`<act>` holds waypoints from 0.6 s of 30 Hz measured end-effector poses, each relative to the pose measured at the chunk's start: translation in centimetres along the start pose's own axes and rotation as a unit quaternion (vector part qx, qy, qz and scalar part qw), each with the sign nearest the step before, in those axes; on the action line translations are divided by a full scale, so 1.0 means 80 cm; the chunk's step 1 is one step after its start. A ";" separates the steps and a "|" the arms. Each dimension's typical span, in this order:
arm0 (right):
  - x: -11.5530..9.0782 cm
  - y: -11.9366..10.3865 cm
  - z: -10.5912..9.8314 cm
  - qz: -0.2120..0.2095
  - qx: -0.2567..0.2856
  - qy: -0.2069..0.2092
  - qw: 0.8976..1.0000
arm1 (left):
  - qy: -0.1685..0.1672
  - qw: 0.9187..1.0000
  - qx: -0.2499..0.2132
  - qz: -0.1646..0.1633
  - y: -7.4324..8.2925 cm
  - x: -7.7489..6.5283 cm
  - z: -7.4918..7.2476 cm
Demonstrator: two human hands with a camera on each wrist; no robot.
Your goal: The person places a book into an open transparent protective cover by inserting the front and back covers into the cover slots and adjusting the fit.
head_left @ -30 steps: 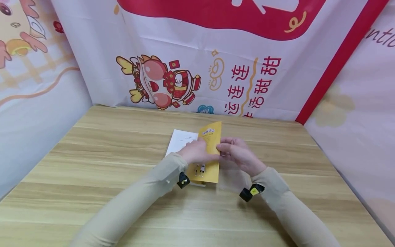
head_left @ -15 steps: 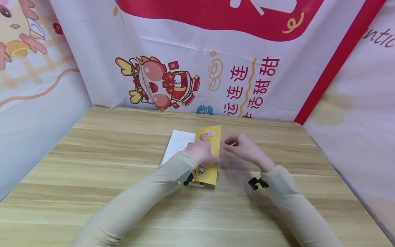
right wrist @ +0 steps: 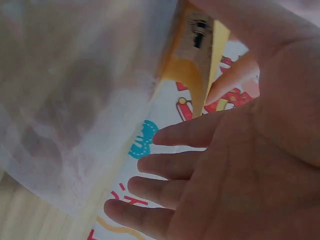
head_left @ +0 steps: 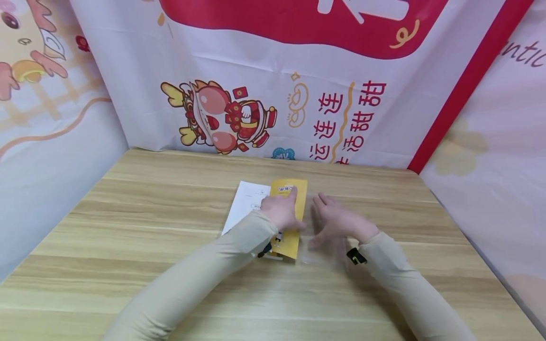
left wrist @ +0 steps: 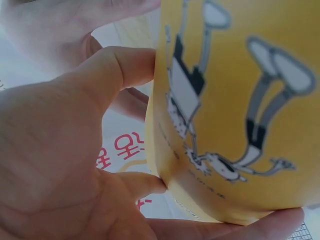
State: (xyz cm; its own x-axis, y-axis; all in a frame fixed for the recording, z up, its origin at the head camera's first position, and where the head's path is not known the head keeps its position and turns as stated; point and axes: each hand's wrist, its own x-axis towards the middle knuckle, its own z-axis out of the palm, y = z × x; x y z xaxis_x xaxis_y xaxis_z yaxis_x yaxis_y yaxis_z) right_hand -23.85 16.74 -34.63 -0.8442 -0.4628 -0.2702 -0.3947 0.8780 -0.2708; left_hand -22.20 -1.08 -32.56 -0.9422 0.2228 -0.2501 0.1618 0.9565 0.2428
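A booklet with a yellow cover (head_left: 300,213) lies mid-table, the cover raised and slightly curved, with cartoon figures printed on it. To its left shows a white printed page (head_left: 245,202). My left hand (head_left: 280,213) rests on the yellow cover with fingers spread; in the left wrist view its thumb and fingertips touch the cover's edges. A clear plastic sheet (right wrist: 65,100) extends from the cover's right side. Over that sheet is my right hand (head_left: 341,223), blurred in the head view, its fingers straight and spread in the right wrist view. Whether it touches the sheet I cannot tell.
The wood-grain table (head_left: 170,199) reaches back to a printed cloth hanging (head_left: 264,61) with red lettering and a cartoon figure. Pale printed cloths also hang on both sides. A black strap device (head_left: 356,256) sits on the right wrist.
My right hand has let go at the cover's right edge, moved right, and spread its fingers over the plastic. My left hand has shifted slightly right and up across the cover.
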 end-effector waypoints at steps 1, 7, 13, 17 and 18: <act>0.000 0.000 0.002 0.004 -0.002 -0.004 1.000 | 0.000 1.000 0.007 0.000 0.000 0.001 0.000; 0.002 0.006 0.007 0.015 -0.022 -0.018 0.999 | 0.009 0.999 0.046 0.007 0.004 -0.001 0.000; 0.003 0.010 0.010 0.004 -0.048 -0.030 0.998 | 0.017 0.998 0.060 0.006 0.007 -0.003 0.002; 0.004 0.011 0.011 -0.006 -0.054 -0.036 0.998 | 0.014 0.998 0.062 -0.004 0.007 -0.002 0.004; 0.004 0.011 0.012 -0.006 -0.051 -0.038 0.998 | 0.013 0.998 0.062 -0.006 0.007 -0.001 0.005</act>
State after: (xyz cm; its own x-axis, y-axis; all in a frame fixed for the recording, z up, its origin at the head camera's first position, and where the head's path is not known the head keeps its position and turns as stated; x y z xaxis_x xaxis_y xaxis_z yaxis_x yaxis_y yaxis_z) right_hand -24.14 17.23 -35.81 -0.8106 -0.4786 -0.3374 -0.4437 0.8780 -0.1794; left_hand -21.93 -0.48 -32.76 -0.9516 0.2078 -0.2266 0.1842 0.9754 0.1211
